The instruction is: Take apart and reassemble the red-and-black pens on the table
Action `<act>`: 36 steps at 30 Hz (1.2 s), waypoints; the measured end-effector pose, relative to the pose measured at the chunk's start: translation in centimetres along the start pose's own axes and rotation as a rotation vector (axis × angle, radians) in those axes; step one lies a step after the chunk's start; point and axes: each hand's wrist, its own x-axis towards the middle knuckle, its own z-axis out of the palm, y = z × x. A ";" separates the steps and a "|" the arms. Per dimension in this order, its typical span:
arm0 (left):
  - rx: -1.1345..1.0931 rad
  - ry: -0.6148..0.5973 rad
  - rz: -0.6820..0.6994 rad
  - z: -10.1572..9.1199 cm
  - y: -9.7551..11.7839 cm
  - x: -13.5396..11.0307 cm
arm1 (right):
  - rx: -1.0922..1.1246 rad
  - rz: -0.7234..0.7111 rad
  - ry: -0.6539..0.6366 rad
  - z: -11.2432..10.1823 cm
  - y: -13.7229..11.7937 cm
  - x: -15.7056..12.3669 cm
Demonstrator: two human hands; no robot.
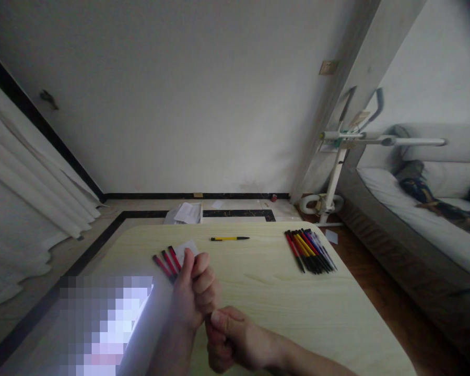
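My left hand (200, 287), right hand (241, 337) curled tight; I could not tell contents. Yellow pen (230, 238) lay near far edge of table (266, 292).

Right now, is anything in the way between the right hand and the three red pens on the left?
Yes, the left hand. Seen from this camera, it is right between the right hand and the three red pens. I can't see anything else blocking the way.

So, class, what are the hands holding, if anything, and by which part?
It cannot be told: the left hand and right hand are closed, hiding whatever they may grip.
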 end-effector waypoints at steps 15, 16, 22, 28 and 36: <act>-0.006 0.352 0.376 -3.4 -0.7 5.8 | -1.059 -0.031 0.508 -5.6 -3.7 1.6; -0.028 0.335 0.403 -3.6 -0.7 5.9 | -0.922 -0.013 0.499 -5.9 -3.8 1.7; 0.159 0.431 0.451 -5.3 -2.2 7.7 | -0.538 -0.069 0.603 -8.3 -4.3 1.8; 0.852 0.462 0.319 -7.4 -4.2 7.4 | -0.620 -0.119 0.611 -9.7 -4.4 0.9; 1.012 0.509 0.299 -7.8 -4.6 6.8 | -1.299 -0.201 0.688 -9.7 -4.4 0.4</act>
